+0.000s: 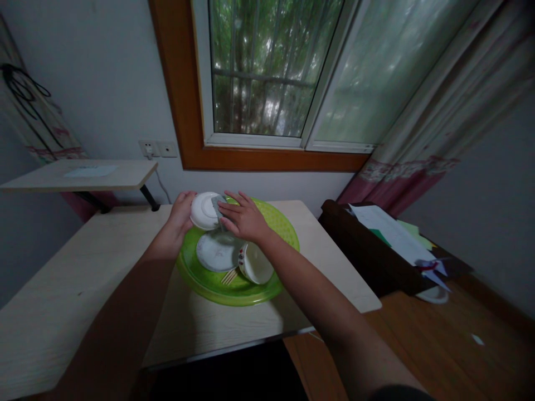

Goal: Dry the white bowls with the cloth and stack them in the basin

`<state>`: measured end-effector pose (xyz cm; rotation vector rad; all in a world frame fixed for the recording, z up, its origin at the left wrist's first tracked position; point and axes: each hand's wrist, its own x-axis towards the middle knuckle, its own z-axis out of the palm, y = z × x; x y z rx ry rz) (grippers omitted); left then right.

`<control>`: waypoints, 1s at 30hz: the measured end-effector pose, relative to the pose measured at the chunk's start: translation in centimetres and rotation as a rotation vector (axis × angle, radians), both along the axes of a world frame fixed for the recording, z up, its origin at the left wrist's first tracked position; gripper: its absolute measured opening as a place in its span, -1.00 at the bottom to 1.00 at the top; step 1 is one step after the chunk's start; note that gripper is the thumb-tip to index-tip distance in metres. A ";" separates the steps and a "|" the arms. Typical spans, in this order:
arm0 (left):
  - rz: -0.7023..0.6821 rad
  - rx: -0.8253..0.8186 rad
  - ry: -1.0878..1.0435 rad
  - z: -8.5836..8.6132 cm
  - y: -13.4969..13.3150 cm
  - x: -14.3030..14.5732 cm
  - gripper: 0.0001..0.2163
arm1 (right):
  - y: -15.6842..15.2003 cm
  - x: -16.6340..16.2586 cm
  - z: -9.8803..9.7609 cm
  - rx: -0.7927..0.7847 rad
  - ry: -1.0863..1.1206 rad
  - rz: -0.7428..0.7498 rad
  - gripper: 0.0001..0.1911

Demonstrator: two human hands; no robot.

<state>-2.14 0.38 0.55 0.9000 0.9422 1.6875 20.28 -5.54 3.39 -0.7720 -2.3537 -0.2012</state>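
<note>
My left hand (180, 213) grips a small white bowl (203, 210) by its rim, holding it tilted over a green round basin (279, 224). My right hand (243, 216) presses a grey cloth (218, 207) against the bowl's bottom, fingers closed on the cloth. Inside the basin lie a white plate (215, 253), a white bowl on its side (256, 266) and pale chopsticks (228, 276).
The basin stands on a light wooden table (83, 278) below a barred window (267, 72). A small shelf (79, 174) sticks out at the left wall. To the right a dark low cabinet (368, 250) carries papers (393, 228), beside a curtain (426, 145).
</note>
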 end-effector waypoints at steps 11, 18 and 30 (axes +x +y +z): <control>-0.041 -0.034 0.026 0.6 -0.3 0.7 -0.79 | -0.2 -0.8 -0.3 0.005 -0.041 0.039 -0.52; -0.011 -0.020 0.010 0.4 -0.4 0.1 -0.76 | 0.0 0.0 -0.2 0.040 -0.014 0.037 -0.65; -0.065 -0.035 0.008 1.0 -0.6 0.6 -0.81 | -0.2 -0.7 -0.4 0.007 -0.073 0.063 -0.48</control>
